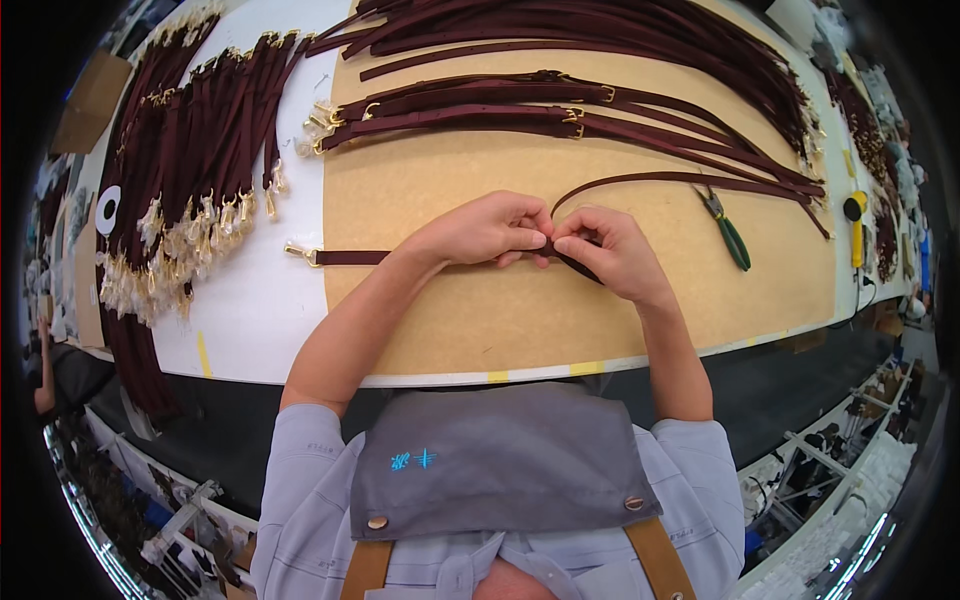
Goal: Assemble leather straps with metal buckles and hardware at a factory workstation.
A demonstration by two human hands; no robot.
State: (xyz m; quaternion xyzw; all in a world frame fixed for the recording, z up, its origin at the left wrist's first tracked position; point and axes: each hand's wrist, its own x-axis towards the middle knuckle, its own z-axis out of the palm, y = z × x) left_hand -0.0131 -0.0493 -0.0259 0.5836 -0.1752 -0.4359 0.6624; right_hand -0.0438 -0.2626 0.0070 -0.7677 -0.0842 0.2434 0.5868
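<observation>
A dark maroon strap (352,258) lies across the tan board, its gold clasp (300,254) out to the left. Over its middle, my left hand (492,230) is closed, thumb and fingers pinching the strap. Close beside it, my right hand (612,248) pinches the same strap, fingertips almost meeting the left ones. From between the hands a loose length of strap (650,180) curves up and away to the right. My fingers hide the exact spot where the strap is gripped, and whether a buckle is there cannot be made out.
Green-handled pliers (733,232) lie right of my hands. Finished-looking straps with gold buckles (460,122) lie beyond them, with a thick pile of straps (560,30) farther back. Many hanging straps with wrapped clasps (200,180) cover the left side. A yellow tool (856,225) sits far right.
</observation>
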